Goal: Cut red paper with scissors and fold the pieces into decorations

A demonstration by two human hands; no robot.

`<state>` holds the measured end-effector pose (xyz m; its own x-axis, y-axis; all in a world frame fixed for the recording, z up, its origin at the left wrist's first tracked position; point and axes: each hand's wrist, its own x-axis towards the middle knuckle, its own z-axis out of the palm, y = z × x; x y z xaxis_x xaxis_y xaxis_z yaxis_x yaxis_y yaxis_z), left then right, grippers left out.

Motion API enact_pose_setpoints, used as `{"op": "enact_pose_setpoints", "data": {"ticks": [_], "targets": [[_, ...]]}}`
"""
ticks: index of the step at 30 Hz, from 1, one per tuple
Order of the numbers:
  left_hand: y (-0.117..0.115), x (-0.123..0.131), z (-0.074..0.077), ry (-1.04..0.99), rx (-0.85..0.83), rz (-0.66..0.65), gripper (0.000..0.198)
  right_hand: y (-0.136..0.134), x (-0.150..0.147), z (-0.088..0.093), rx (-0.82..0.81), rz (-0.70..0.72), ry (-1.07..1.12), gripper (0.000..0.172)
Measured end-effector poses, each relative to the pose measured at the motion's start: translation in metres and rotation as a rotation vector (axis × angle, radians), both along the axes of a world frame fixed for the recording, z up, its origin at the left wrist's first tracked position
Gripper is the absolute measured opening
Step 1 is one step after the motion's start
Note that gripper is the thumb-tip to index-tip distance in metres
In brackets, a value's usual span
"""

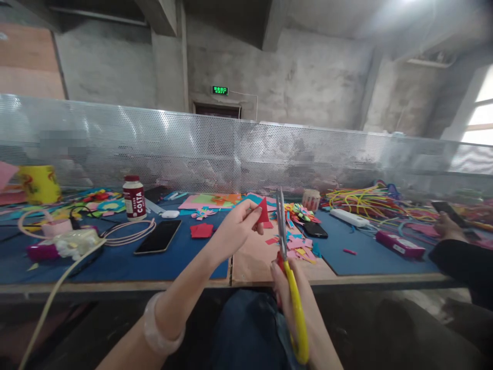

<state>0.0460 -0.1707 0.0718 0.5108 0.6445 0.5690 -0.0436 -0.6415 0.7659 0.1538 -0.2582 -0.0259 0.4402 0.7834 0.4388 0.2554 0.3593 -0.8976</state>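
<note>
My left hand (234, 228) is raised over the table edge, fingers pinched on a small folded piece of red paper (263, 211). My right hand (287, 282) grips yellow-handled scissors (296, 308); their metal blades (280, 216) point up and away, just right of the red paper. Below them lie several pink, yellow and blue paper scraps (298, 249) on a brown board (254, 264). A pale bracelet (159, 324) circles my left wrist.
A black phone (158, 236), a red paper square (201, 230), a Costa bottle (134, 197), cables (127, 231) and a second phone (315, 229) lie on the blue mat (115, 262). Another person's hand (449, 226) holds a phone at right. A perforated metal screen (239, 154) backs the table.
</note>
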Motion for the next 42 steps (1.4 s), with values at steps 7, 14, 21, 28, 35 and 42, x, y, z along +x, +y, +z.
{"op": "enact_pose_setpoints", "data": {"ticks": [7, 14, 21, 28, 35, 42], "targets": [[-0.013, 0.003, -0.003, -0.046, -0.035, 0.059, 0.023, 0.007, -0.011, -0.009, -0.058, 0.011, 0.017, 0.034], [-0.017, 0.002, -0.001, -0.007, 0.0, 0.088, 0.023, 0.012, -0.012, -0.019, -0.071, 0.018, 0.017, 0.035], [-0.016, 0.003, -0.002, 0.018, 0.022, 0.106, 0.023, 0.01, -0.012, -0.019, -0.089, 0.031, -0.001, 0.038], [-0.017, 0.001, 0.0, -0.016, 0.025, 0.105, 0.023, 0.014, -0.012, -0.023, -0.165, 0.054, 0.036, 0.038], [-0.018, 0.001, 0.0, 0.005, 0.018, 0.102, 0.022, 0.013, -0.012, -0.023, -0.177, 0.064, 0.03, 0.037], [-0.019, 0.0, 0.0, 0.024, 0.015, 0.11, 0.022, 0.011, -0.013, -0.02, -0.157, 0.064, 0.023, 0.037]]}}
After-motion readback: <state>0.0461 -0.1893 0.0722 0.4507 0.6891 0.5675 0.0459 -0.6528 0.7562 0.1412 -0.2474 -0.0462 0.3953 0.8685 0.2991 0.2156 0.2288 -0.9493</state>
